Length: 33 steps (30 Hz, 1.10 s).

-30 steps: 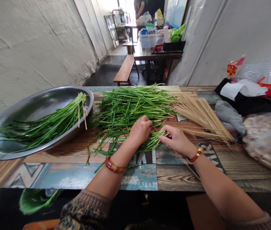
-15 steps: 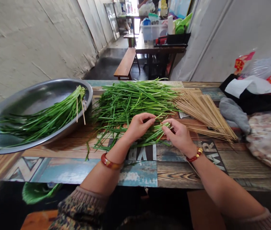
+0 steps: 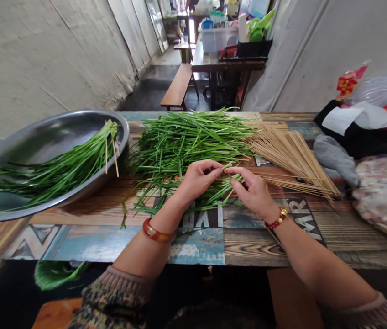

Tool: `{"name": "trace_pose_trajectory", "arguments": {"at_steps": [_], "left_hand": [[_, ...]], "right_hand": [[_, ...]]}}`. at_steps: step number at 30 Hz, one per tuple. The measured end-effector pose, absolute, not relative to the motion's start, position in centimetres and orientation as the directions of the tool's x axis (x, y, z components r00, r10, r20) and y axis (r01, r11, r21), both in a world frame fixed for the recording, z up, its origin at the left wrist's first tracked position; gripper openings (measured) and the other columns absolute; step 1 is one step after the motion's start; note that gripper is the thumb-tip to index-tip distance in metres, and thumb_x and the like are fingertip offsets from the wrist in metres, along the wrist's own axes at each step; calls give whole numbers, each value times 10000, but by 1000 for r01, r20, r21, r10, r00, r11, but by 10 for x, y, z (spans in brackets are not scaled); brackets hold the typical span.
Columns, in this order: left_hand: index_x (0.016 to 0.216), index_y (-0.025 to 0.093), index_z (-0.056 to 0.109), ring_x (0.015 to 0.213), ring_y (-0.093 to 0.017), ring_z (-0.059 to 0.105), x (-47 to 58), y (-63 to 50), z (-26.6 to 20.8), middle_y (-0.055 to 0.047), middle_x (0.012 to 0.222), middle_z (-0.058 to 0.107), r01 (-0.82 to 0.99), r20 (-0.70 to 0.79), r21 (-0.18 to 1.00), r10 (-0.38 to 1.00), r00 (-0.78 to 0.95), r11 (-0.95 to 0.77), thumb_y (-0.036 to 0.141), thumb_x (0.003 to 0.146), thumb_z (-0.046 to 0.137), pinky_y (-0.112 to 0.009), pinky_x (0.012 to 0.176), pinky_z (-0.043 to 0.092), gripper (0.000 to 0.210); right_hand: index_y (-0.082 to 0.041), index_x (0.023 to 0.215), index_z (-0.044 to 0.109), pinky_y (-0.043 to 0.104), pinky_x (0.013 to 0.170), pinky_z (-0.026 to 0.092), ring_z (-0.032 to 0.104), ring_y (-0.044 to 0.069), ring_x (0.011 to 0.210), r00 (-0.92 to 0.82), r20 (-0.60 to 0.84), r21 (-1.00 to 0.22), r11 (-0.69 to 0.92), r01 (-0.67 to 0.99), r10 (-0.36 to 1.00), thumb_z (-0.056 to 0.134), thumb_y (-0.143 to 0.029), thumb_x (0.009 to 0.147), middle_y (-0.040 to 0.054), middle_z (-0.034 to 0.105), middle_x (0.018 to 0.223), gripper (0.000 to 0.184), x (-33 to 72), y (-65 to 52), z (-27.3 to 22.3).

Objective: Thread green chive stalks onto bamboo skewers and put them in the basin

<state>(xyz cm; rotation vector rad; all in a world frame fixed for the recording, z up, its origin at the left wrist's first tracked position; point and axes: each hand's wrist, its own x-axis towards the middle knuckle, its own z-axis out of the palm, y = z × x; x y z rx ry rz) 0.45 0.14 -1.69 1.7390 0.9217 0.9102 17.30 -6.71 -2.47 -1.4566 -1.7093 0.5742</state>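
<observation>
My left hand [image 3: 198, 179] is closed in a pinch on the pale end of a chive stalk [image 3: 227, 165]. Close beside it, my right hand [image 3: 254, 192] has its fingers closed round the white ends of a small bunch of chives [image 3: 226, 186], whose green leaves trail left beneath my left hand. A thin bamboo skewer [image 3: 275, 238] sticks out below my right wrist; its other end is hidden by the hand. Just beyond both hands spreads a large pile of loose chives [image 3: 190, 139]. Many bamboo skewers [image 3: 294, 157] lie fanned out to its right.
At left, a steel basin [image 3: 125, 132] holds chives [image 3: 66, 162] threaded on two skewers at their pale ends. A grey cloth [image 3: 333, 157] and a plastic bag of pale pieces [image 3: 381, 192] sit at right. Beyond the patterned table [image 3: 193, 251] stand a bench [image 3: 178, 87] and another table.
My right fingertips have moved slightly left and up, close against my left fingertips at the stalk. The whole view has shifted a little; the basin and piles stay in place.
</observation>
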Motion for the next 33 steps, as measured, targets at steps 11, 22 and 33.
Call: {"name": "trace_pose_trajectory", "arguments": {"at_steps": [11,22,33], "left_hand": [[799,124,719,671,-122,594,5,-1,-10,-41,749,701,191,169,944,893,417,-268,270,774,639,-216,618,453,168],[787,130,716,662,-122,585,4,-2,-8,-28,712,687,198,168,942,893,417,-270,267,776,640,-223,626,445,157],[789,151,726,683,-130,603,8,-4,-14,-42,742,684,378,374,747,817,440,-546,188,817,585,-238,648,424,148]], "right_hand": [[-225,1123,630,321,851,509,672,191,954,-27,322,-797,286,532,946,501,-225,859,42,706,1116,294,173,-66,-29],[-248,1120,641,336,915,492,658,198,1033,-20,313,-804,276,527,950,498,-213,854,33,706,1126,303,172,-67,-25],[-218,1095,655,339,845,514,676,210,936,40,295,-803,225,552,955,494,-224,848,50,719,1068,296,172,-65,-30]]}}
